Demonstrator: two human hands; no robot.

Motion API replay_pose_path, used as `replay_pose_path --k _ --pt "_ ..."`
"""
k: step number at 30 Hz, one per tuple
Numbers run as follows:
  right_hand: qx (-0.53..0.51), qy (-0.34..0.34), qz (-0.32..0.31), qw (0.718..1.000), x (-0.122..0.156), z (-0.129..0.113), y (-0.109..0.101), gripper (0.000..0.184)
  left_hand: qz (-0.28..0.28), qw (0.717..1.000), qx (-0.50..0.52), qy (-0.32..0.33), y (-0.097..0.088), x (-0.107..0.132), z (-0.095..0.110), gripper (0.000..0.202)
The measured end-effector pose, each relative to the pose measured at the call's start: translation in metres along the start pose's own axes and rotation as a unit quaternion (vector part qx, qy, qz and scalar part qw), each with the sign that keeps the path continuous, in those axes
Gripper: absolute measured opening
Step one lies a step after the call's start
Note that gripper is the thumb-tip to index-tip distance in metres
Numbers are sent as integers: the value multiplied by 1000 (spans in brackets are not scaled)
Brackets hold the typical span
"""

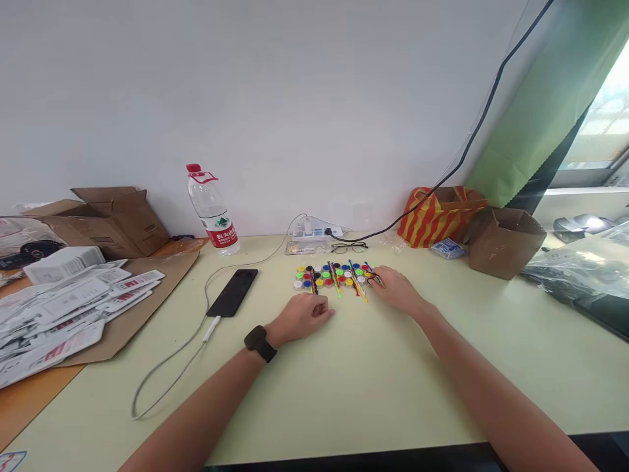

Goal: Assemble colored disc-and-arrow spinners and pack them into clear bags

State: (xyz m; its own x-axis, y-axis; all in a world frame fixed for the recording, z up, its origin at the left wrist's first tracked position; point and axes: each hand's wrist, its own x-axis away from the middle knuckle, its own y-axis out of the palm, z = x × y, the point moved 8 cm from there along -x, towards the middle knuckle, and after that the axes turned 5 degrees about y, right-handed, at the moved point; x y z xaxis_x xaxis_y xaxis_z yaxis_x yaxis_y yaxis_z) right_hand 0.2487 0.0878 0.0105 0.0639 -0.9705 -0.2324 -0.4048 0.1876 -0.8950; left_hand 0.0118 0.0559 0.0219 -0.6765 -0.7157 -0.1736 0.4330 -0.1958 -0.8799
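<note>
A set of small paint pots [328, 276] with coloured lids lies in rows on the pale green table [344, 380], with several thin coloured brushes [358, 283] across them. My left hand [303, 316], a black watch on its wrist, rests curled on the table just in front of the pots' left end. My right hand [396, 290] is at the right end of the set, its fingers pinched near a brush or pot; what they grip is too small to name.
A black phone [232, 292] on a white cable lies left of the pots. A water bottle [214, 211], power strip [314, 231] and glasses [350, 247] stand behind. Paper packets [63, 308] and cardboard boxes [105, 219] are left; a striped bag [435, 215] and box [504, 246] right.
</note>
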Motion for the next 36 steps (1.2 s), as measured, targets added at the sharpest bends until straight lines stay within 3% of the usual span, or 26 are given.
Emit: replay_pose_path --k 4,8,10,13,15,17,22,28,36 --pt "-7 2 7 1000 0 -4 -7 13 4 1000 6 2 -2 0 1 34" --pt "-45 -9 19 999 5 -18 -27 19 4 999 31 5 -4 0 3 33" --pt "-92 -41 -18 995 13 -36 -33 19 3 999 51 4 -4 0 4 29" --pt "-159 -101 -137 972 33 -71 -22 16 2 997 72 11 -3 1 8 39" --pt "-185 -120 -178 959 45 -89 -12 15 1 997 75 22 -2 2 12 48" --pt "-204 -124 -194 952 52 -99 -1 15 -3 997 74 33 0 2 16 43" --pt "-231 -125 -184 947 49 -99 13 20 -4 996 79 28 5 -1 17 31" --pt "-275 -101 -101 951 35 -89 -1 26 3 991 134 2 3 0 10 27" --pt "-312 -18 -154 937 40 -78 9 41 -6 923 382 -49 9 -3 -1 27"
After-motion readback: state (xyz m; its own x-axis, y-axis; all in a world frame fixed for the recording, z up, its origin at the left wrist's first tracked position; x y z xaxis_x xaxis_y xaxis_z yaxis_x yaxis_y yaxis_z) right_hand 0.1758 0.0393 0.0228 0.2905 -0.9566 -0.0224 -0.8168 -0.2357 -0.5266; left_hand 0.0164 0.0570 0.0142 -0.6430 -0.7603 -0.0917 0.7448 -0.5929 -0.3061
